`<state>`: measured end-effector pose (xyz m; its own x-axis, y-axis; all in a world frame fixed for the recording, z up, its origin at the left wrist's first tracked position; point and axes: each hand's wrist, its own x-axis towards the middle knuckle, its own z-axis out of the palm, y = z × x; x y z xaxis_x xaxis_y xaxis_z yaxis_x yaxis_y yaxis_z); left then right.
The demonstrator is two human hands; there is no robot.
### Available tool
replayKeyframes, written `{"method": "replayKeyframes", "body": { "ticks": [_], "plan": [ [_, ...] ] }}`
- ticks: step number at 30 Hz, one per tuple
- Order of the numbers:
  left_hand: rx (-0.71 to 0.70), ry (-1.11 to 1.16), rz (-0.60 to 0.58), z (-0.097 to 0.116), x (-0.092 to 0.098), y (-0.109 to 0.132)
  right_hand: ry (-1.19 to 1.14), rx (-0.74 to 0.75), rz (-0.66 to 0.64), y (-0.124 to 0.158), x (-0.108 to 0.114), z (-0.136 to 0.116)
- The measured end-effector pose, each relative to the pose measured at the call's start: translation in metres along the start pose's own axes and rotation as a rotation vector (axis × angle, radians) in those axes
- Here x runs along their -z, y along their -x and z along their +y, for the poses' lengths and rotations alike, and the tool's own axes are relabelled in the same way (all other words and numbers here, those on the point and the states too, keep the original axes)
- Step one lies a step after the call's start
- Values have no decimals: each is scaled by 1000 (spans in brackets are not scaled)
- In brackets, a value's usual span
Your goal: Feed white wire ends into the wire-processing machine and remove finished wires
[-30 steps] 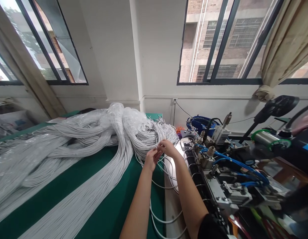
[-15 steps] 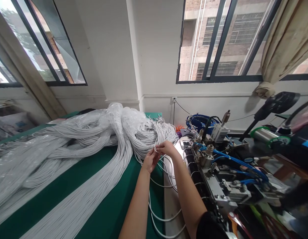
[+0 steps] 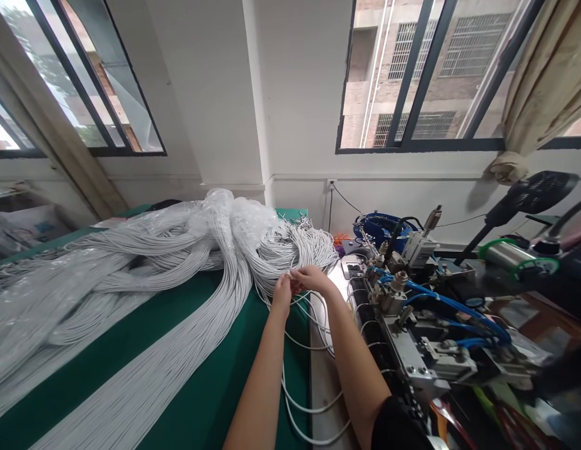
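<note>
My left hand (image 3: 283, 292) and my right hand (image 3: 313, 279) meet over the table's right side, fingertips close together and closed. A thin white cable end seems pinched between them, though the fingers mostly hide it. Just beyond lies a large heap of white cables (image 3: 313, 247), its loose ends bunched toward the right. Below my wrists, a few white cable loops (image 3: 313, 410) hang across the table edge and the metal plate of the machine. Clear plastic wrap (image 3: 219, 209) covers part of the bundled cables.
On the right stands a machine (image 3: 403, 312) with metal blocks and blue air hoses. Behind it are a blue round bowl (image 3: 386, 228) and a solder wire spool (image 3: 518, 257). A green table top (image 3: 196, 362) shows between the cable bundles. Scissors with red handles (image 3: 447, 415) lie lower right.
My left hand has turned and drawn up closer against the right hand's fingers. The view has shifted slightly; the cable heap looks unchanged.
</note>
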<state>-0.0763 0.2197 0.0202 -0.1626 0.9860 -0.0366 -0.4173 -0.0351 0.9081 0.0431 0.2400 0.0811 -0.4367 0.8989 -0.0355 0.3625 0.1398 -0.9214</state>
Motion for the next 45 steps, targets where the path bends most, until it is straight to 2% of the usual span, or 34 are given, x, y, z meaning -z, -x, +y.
{"method": "replayKeyframes", "body": {
  "ticks": [3, 7, 10, 16, 20, 23, 29, 35, 40, 43, 45],
  "plan": [
    [12, -125, -40, 5, -3, 4, -60, 13, -102, 2, 1, 2],
    [-2, -293, -121, 13, -8, 12, -92, 11, -108, 1, 0, 9],
    [-49, -427, -131, 18, -14, 19, -49, -12, -17, -6, -5, 15],
    [-189, -688, -109, 29, -17, 27, 132, -13, 270, -17, -12, 18],
    [-240, -796, -181, 39, -19, 32, 227, -8, 390, -20, -7, 18],
    [-240, -839, -261, 42, -20, 34, 252, -25, 428, -22, -2, 21],
    [-201, -850, -335, 44, -19, 34, 199, -75, 412, -25, 0, 23],
    [-158, -859, -273, 40, -26, 35, 162, -85, 252, -12, -10, 16],
    [-178, -868, -220, 33, -30, 41, 309, -129, 303, -21, -9, 0],
    [-124, -886, -253, 29, -30, 48, 437, -162, 322, -30, -6, -13],
    [-65, -919, -274, 33, -21, 51, 522, -170, 320, -37, -7, -24]
  ]
}}
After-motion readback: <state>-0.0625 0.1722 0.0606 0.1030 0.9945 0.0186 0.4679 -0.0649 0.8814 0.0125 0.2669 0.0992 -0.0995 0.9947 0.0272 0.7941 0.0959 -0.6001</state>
